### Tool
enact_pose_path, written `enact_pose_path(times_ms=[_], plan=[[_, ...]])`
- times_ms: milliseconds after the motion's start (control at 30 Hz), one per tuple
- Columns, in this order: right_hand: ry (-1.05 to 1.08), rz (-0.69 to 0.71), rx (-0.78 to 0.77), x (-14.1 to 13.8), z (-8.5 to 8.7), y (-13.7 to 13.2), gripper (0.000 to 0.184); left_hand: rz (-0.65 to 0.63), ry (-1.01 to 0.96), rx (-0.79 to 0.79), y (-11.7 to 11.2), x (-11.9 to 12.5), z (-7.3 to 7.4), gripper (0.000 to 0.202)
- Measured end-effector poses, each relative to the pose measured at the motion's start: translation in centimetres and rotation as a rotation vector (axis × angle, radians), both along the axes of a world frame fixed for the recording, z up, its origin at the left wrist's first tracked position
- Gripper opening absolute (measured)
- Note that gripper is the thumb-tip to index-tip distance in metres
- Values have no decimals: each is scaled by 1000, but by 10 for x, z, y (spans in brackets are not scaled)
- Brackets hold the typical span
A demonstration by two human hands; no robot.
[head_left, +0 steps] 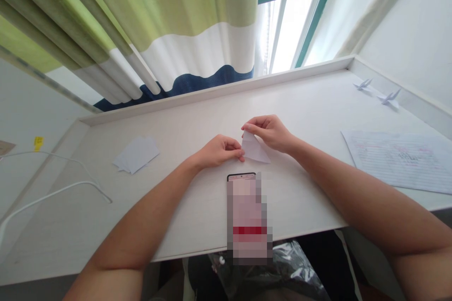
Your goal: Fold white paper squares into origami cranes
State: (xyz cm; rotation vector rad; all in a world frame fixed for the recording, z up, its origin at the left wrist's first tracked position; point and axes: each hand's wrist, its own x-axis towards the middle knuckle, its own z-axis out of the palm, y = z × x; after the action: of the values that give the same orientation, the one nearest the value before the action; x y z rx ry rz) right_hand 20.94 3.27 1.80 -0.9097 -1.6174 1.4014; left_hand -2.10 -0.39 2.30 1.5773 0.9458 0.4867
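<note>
A folded piece of white paper [254, 149], roughly triangular, is held up between my two hands over the middle of the desk. My left hand [222, 151] pinches its left corner between thumb and fingers. At the top corner, the thumb and fingers of my right hand [270, 130] are closed on the same paper. Just below my hands lies a phone [243, 177], its screen mostly blurred out. Two folded paper cranes [364, 85] stand at the far right of the desk.
Several white paper sheets [138, 154] lie in a loose pile on the left. A written, lined sheet [402, 157] rests on the right. White cables [81, 183] cross the left side. A raised rim [219, 89] edges the white desk [190, 211], with a curtain [197, 4] behind.
</note>
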Motion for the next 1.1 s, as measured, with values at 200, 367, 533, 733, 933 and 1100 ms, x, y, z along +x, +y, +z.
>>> enact_pose_path(times_ms=[200,367,533,733,933,1100], plan=[[-4,-90,139,-3,0,-1,26,-1,11,1,-1,1,3,27],[95,-102,40,0,0,5,36,10,22,11,-2,1,2,26],[-40,5,27,3,-1,3,47,36,30,7,-1,1,0,30],[-93,-33,99,-1,-4,-1,49,46,50,43,0,1,1,28],[-86,20,101,-3,-3,-3,46,256,14,259,0,9,6,32],[-84,-90,186,-6,1,-5,49,250,135,341,-3,11,10,41]])
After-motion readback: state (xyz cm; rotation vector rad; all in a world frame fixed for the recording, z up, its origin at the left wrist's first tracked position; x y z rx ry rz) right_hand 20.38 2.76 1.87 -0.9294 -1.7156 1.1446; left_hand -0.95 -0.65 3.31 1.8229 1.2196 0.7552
